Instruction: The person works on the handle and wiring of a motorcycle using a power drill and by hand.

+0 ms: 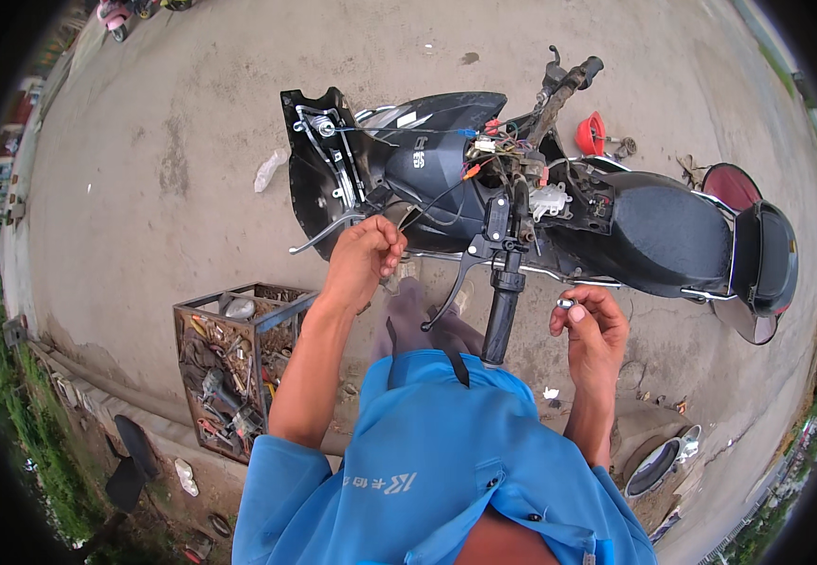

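Note:
A black motor scooter stands across in front of me, its handlebar bare and many loose wires showing. My left hand is closed, thumb and fingertips pinched together, close to a silver lever-shaped piece by the front panel. What it holds, if anything, I cannot make out. Between my hands is the near black handlebar grip with its brake lever. My right hand is closed to the right of that grip, pinching a small shiny metal cylinder in its fingertips.
An open metal-framed box full of tools and parts sits at lower left. Beyond the scooter lies a red bowl-shaped thing. A crumpled white piece is on the concrete at left; a round-rimmed object lies at lower right.

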`<state>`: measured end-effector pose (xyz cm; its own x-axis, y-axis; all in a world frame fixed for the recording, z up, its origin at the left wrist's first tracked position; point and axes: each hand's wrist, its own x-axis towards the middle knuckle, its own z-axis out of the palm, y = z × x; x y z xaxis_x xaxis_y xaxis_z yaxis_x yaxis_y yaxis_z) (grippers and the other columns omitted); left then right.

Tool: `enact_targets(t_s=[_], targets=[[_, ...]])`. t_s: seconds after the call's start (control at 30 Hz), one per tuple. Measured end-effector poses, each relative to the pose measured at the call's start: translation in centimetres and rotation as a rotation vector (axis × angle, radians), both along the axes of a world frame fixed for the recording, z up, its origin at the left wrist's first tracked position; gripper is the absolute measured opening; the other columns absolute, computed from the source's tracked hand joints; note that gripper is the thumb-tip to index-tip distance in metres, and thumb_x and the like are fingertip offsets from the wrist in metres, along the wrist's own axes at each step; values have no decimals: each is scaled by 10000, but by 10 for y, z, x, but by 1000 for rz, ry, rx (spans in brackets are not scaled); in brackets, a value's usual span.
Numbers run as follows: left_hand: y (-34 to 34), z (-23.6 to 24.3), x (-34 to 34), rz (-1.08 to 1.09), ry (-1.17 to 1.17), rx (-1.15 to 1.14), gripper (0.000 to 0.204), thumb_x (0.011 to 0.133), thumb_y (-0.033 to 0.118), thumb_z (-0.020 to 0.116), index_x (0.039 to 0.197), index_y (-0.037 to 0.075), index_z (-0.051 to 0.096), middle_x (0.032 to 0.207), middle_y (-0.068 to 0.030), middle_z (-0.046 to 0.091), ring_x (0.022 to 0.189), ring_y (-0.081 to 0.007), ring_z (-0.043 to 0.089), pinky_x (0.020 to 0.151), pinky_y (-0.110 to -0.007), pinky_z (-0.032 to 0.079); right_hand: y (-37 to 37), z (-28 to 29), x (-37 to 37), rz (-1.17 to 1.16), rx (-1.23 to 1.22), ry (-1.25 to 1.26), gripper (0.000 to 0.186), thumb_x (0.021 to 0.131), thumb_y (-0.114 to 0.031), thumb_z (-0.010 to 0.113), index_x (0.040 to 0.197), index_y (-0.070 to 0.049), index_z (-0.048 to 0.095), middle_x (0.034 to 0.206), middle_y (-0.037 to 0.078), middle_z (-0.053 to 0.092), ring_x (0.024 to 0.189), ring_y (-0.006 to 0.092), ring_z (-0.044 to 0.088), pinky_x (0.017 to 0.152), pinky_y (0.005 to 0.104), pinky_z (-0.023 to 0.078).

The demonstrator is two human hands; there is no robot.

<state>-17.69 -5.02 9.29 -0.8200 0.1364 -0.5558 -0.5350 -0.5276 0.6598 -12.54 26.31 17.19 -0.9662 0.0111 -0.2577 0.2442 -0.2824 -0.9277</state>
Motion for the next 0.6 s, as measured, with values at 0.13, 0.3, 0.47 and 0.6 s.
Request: enact_targets(t_s=[0.13, 0.3, 0.47, 0.6], targets=[[-18, -35, -19, -64, -102, -171, 93, 826, 25, 451, 808, 56, 536, 669, 20, 485, 538, -49, 376, 469, -210, 276, -11, 2, 3, -89, 35, -28, 179, 903, -43, 629, 1058, 46, 619, 838, 90, 644, 722, 154, 607, 646, 287, 489], [-29, -69, -24, -142, -66, -338, 168, 930, 143, 546, 967, 3, 632, 673, 61, 474, 556, -44, 379, 487, -205, 287, -26, 3, 4, -147, 78, -43, 180, 902, -46, 627, 1051, 54, 612, 834, 92, 633, 720, 153, 600, 646, 283, 484], [-29, -92, -27, -325, 131, -660, 211, 902, 160, 614, 1024, -11, 643, 733, -17, 608, 625, -113, 527, 569, -290, 396, -40, 5, -1, -194, 122, -21, 186, 899, -50, 626, 1052, 56, 609, 829, 90, 626, 721, 158, 601, 647, 284, 484], [-23, -68, -40, -522, 166, -1151, 244, 871, 215, 652, 1064, 66, 646, 720, -103, 625, 699, -272, 638, 668, -409, 475, -40, 5, 1, -229, 114, -20, 188, 900, -48, 624, 1055, 55, 606, 832, 91, 629, 720, 157, 600, 648, 285, 484]])
